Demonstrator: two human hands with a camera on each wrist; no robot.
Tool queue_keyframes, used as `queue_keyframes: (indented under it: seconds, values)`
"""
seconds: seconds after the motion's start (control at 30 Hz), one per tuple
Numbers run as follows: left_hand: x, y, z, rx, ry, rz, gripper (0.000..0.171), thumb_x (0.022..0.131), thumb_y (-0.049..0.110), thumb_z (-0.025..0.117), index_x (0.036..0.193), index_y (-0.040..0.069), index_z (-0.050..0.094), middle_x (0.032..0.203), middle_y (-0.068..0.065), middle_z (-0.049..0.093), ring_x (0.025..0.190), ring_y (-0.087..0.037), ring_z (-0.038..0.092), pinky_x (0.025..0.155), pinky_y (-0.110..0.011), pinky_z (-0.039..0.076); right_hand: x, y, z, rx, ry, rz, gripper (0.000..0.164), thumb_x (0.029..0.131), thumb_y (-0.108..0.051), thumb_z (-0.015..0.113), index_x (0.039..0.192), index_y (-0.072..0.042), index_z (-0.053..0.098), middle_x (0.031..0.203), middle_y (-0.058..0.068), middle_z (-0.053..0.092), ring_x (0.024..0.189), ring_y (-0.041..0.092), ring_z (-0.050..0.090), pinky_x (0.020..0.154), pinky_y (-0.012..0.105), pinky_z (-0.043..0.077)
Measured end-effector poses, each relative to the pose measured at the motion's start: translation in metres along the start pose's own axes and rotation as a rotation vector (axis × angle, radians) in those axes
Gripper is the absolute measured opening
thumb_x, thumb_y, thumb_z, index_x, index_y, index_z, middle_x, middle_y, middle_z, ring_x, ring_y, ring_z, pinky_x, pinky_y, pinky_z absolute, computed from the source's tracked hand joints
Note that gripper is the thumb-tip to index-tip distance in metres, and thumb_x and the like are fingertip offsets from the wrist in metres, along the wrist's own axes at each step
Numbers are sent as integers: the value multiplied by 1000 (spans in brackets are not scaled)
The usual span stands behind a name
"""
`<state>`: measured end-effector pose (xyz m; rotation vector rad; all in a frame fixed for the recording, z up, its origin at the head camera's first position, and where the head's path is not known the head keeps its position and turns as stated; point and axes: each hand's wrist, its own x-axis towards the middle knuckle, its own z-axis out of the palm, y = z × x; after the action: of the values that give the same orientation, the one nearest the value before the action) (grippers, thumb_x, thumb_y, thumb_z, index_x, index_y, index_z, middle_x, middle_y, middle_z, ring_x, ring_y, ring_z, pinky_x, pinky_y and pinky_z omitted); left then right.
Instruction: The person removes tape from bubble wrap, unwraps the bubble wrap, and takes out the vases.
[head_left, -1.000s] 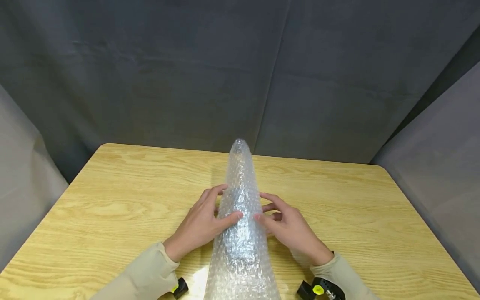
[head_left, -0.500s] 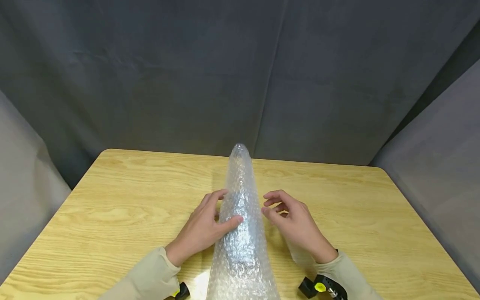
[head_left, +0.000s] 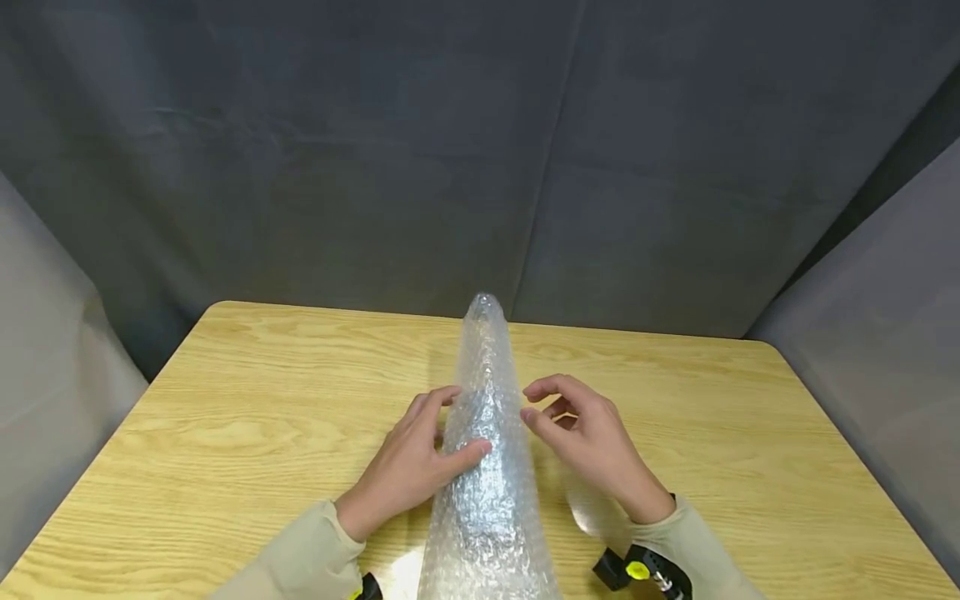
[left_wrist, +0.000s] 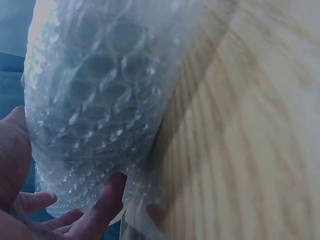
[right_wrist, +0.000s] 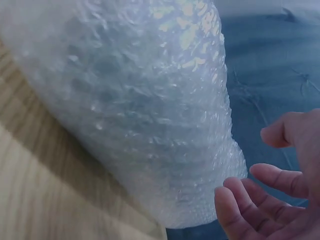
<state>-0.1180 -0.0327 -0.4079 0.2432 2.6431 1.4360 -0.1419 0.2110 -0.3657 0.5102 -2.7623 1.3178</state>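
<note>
A long bundle in clear bubble wrap (head_left: 491,500) lies lengthwise on the wooden table, narrow at its far end. What is inside cannot be made out through the wrap. My left hand (head_left: 408,467) holds its left side, thumb across the top and fingers along the flank. In the left wrist view, fingertips (left_wrist: 112,192) bend around the wrap (left_wrist: 100,100). To the right of the bundle, my right hand (head_left: 588,437) hovers slightly apart with loosely bent fingers and nothing in them. The right wrist view shows those fingers (right_wrist: 232,210) near the wrap's far end.
The wooden table (head_left: 285,375) extends to both sides of the bundle. Behind it hangs a dark grey curtain (head_left: 360,167), with lighter cloth panels at left (head_left: 45,375) and right (head_left: 885,333). A pale shiny patch (head_left: 592,510) shows by the right wrist; its nature is unclear.
My right hand has come off the bundle's right side and now stands just beside it. The left hand keeps its hold. The whole view has shifted slightly downward.
</note>
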Motion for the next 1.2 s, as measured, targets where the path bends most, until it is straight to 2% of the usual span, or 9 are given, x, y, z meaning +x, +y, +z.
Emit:
queue_keyframes:
  seconds: [0.37,0.7,1.03,1.2]
  values:
    - [-2,3,-4,18,11,13,83,89,67,69,156,30,38,151,-1,49,110,-21,62,81,-38,54,10,-17,7,-58,1,-118,17,95,-20,76,112,-18,73,107,0,72,80,7,65,75,27,60]
    - [-3,4,-1,7,5,14,83,89,68,69,156,31,38,149,-2,50,111,-21,61,83,-39,54,10,-19,10,-96,3,-183,18,92,-15,77,110,-16,74,102,2,72,76,4,63,71,26,60]
    - [-4,6,1,-1,-20,19,84,89,68,69,157,30,36,150,-3,49,112,-22,60,81,-38,54,15,-25,15,-156,32,-268,16,90,-16,79,106,-18,79,96,-3,69,67,3,50,59,20,46]
    - [-4,7,2,3,-16,31,83,89,66,70,156,30,36,148,-2,50,109,-20,59,80,-37,52,17,-28,18,-187,22,-267,14,90,-18,80,104,-17,79,96,-3,68,68,3,51,60,19,47]
